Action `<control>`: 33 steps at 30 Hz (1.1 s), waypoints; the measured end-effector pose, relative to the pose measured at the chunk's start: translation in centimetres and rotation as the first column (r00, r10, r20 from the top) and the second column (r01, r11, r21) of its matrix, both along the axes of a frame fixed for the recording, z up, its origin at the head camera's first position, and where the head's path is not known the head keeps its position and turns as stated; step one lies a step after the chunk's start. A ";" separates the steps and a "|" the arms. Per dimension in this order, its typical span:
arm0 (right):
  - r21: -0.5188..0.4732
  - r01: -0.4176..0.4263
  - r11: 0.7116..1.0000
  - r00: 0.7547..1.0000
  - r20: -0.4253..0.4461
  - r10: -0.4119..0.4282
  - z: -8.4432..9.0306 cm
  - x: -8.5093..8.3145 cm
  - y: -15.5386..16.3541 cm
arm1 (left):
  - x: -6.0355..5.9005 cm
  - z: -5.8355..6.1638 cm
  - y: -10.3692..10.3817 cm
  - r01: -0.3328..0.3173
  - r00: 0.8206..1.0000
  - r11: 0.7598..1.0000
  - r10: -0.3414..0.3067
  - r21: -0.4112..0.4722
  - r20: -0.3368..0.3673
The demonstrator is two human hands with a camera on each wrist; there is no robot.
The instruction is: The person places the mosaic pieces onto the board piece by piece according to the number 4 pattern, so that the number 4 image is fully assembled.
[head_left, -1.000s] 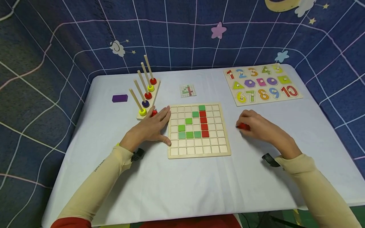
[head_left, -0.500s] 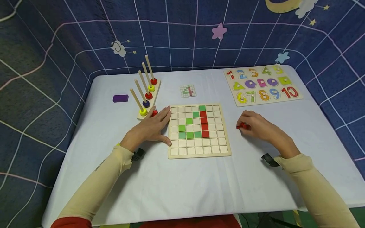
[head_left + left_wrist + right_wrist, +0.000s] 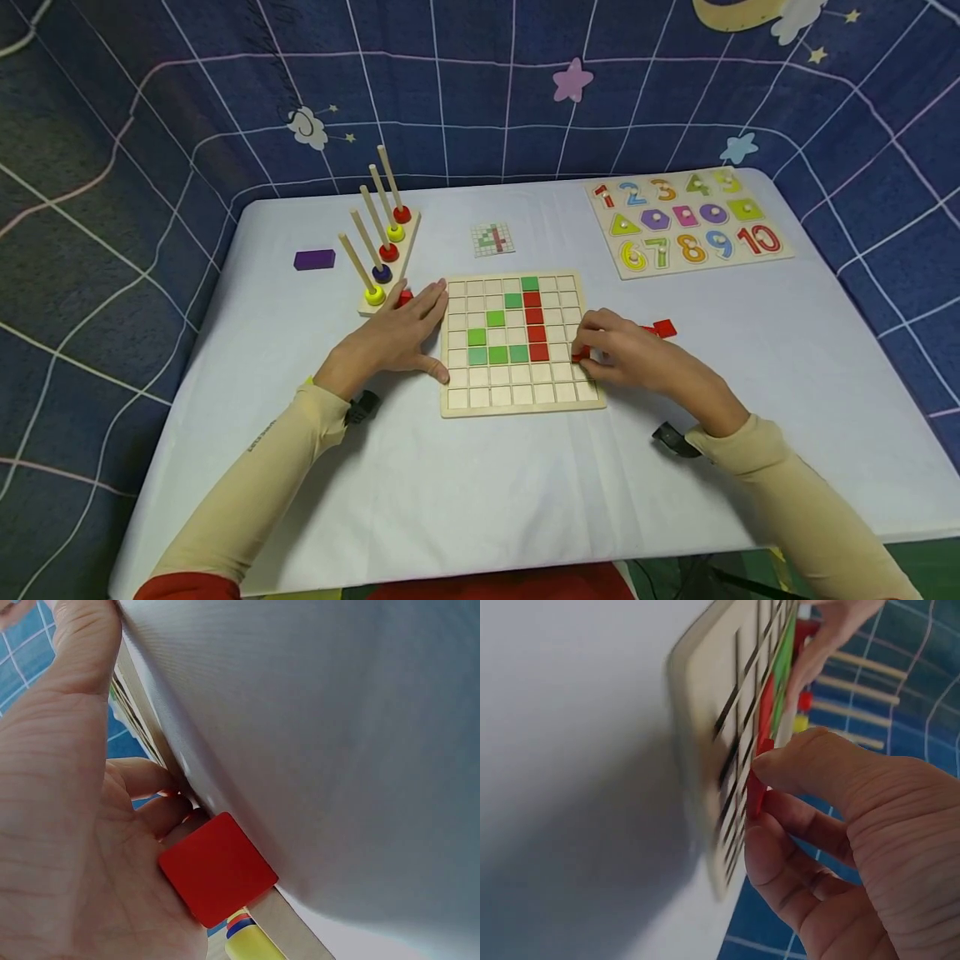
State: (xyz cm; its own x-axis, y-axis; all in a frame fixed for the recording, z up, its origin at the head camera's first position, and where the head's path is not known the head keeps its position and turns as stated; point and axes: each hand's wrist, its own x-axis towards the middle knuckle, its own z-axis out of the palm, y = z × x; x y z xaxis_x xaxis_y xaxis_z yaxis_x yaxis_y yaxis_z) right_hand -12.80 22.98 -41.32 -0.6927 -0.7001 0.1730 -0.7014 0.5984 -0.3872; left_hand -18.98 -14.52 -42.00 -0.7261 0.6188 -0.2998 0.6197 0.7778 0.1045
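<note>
Two hands work at the grid board point(image 3: 522, 342) in the head view: the left hand point(image 3: 393, 337) lies flat, fingers spread, against its left edge, while the right hand point(image 3: 626, 354) pinches a red tile point(image 3: 580, 355) over the board's right columns. Another red square point(image 3: 664, 328) lies just behind. The left wrist view shows a loose red tile point(image 3: 217, 868) beside the palm. The right wrist view shows thumb and fingers point(image 3: 810, 757) nipping the red tile point(image 3: 756, 791) above the grid.

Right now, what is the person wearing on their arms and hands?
Both hands are bare: left hand, right hand. Each arm wears a long, snug cream sleeve to the wrist, the left one with tiny dark lettering. A small black device sits at each wrist. A red garment shows near the left elbow.
</note>
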 end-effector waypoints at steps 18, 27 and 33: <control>-0.057 -0.157 0.986 0.988 -0.011 0.156 -0.9 0.3 -4.5 | -0.1 -0.2 -0.1 0.006 1.000 1.000 -0.006 0.007 0.000; -0.053 -0.128 0.990 0.992 -0.006 0.128 -1.0 0.4 -4.5 | -0.2 -0.1 -0.1 0.001 1.000 1.000 -0.001 0.006 0.004; -0.045 -0.132 0.990 0.991 -0.042 0.130 -1.0 0.7 -4.5 | -0.1 -0.2 -0.1 0.003 1.000 1.000 -0.003 0.011 -0.006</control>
State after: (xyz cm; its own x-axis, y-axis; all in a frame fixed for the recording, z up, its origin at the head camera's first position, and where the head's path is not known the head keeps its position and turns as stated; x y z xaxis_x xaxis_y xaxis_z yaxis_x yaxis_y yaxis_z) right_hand -12.07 18.45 -42.30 -0.5874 -0.7750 0.2331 -0.7878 0.4817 -0.3838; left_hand -19.11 -14.67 -42.18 -0.7258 0.6243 -0.2889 0.6229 0.7746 0.1094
